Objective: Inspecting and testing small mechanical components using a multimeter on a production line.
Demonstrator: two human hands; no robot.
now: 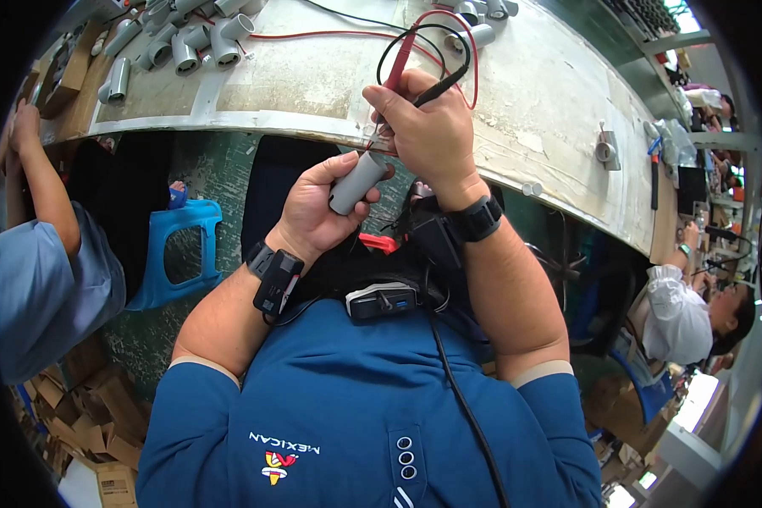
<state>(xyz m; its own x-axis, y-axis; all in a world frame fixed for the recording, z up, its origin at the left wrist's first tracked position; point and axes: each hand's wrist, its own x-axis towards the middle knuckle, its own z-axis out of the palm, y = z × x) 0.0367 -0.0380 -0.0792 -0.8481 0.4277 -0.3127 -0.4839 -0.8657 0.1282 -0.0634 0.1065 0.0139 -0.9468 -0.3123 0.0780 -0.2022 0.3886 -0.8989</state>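
— What has the left hand [317,212] got?

— Its fingers are wrapped tight around a grey cylinder [357,181], held below the bench [550,93] edge.

— And the right hand [427,127]?

— At one o'clock from the cylinder, closed on a red probe [395,72] and a black probe [438,87], tips at the cylinder's top end.

— Anything else?

— Grey pipe fittings [186,38] lie at eleven o'clock on the bench.

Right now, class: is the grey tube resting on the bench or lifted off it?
Lifted off. The left hand grips the grey tube in the air below the bench edge, tilted; nothing supports it underneath.
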